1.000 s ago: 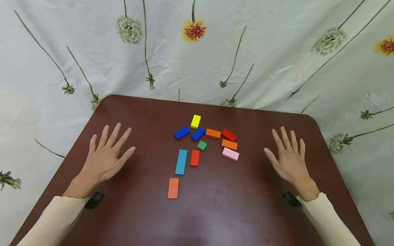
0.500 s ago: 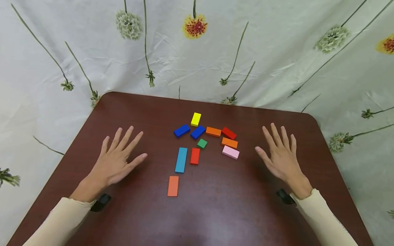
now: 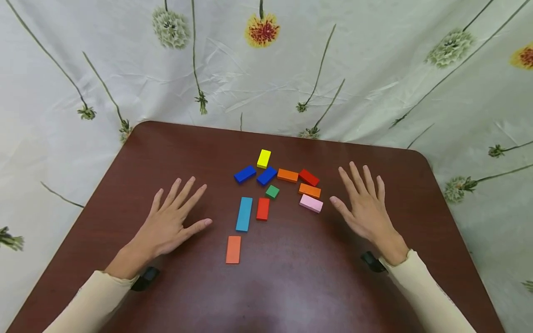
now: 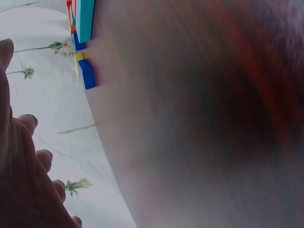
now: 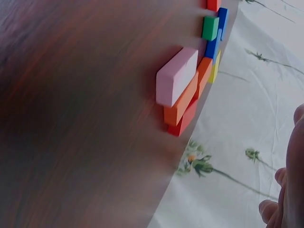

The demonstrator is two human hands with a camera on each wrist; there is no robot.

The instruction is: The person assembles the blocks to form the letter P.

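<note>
My left hand (image 3: 166,224) hovers over the table's left side, fingers spread, holding nothing; a light blue block (image 3: 244,214) and a salmon block (image 3: 233,249) lie to its right. Over the right side my right hand (image 3: 366,208) is spread too, its thumb nearest the pink block (image 3: 311,203). Between the hands lie a red block (image 3: 263,209), a green block (image 3: 272,192), two blue blocks, one of them a left blue block (image 3: 244,174), a yellow block (image 3: 264,158), two orange blocks, one an upper orange block (image 3: 288,175), and another red block (image 3: 309,177).
The dark reddish-brown table (image 3: 291,277) has rounded far corners. Behind it and along its sides hangs a white cloth (image 3: 233,55) printed with flowers. A dark wrist camera (image 3: 145,278) sits at the left cuff, another wrist camera (image 3: 373,262) at the right.
Both hands have moved inward toward the blocks, the left going right and slightly down, the right going left. The head view has tilted slightly; the blocks lie in the same arrangement.
</note>
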